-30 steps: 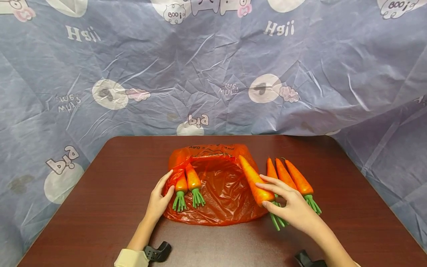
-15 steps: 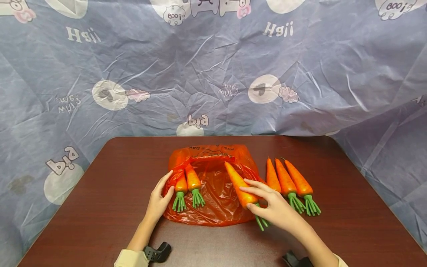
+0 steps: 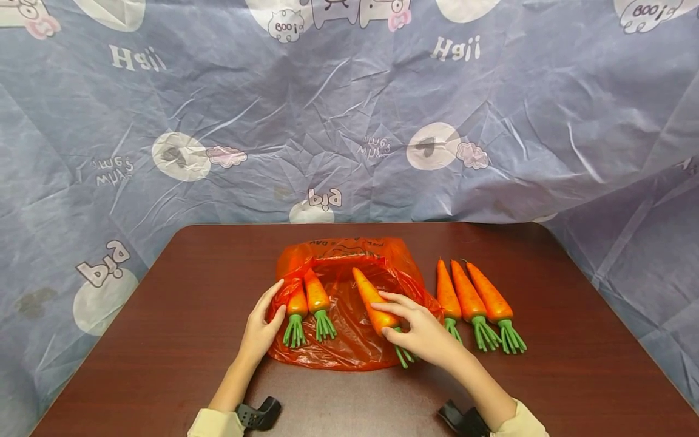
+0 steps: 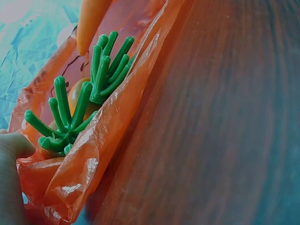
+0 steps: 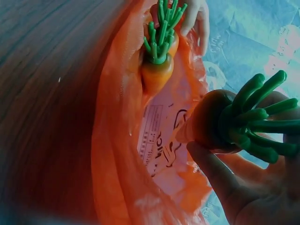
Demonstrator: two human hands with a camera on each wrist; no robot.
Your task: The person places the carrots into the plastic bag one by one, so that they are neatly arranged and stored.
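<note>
Head view: the right hand [image 3: 419,331] pinches a carrot [image 3: 370,300] near its thick end; the carrot lies at the hand's ten o'clock, over the orange-red bag [image 3: 357,349]. At nine o'clock, the left hand [image 3: 259,328] curls round the bag's edge, with two bagged carrots [image 3: 317,294] at its two o'clock. Three loose carrots [image 3: 467,290] lie at the right hand's two o'clock on the table [image 3: 164,340].

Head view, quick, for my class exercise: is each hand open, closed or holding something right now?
Left hand: holding the side of the orange bag.
Right hand: holding a carrot by its thick end.
</note>
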